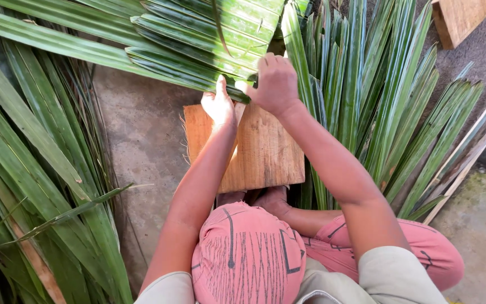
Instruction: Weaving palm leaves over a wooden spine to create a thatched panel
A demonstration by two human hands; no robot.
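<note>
Landmark: wood board [262, 155], flat on concrete floor [142, 146] in front of the knees. Frond [198, 39] lies across the board's far edge, leaflets folded and overlapped. Right hand [277, 84] sits on the frond just above the board's far edge, fingers curled down and clamped on the leaflet ends. Left hand [219, 104] is beside it at the board's far-left corner, fingers together, pressed flat against the frond. Loose leaves [383, 107] fan out right of the board, more leaf piles [29, 169] left of it. Wood block [459, 19] well beyond, upper right.
</note>
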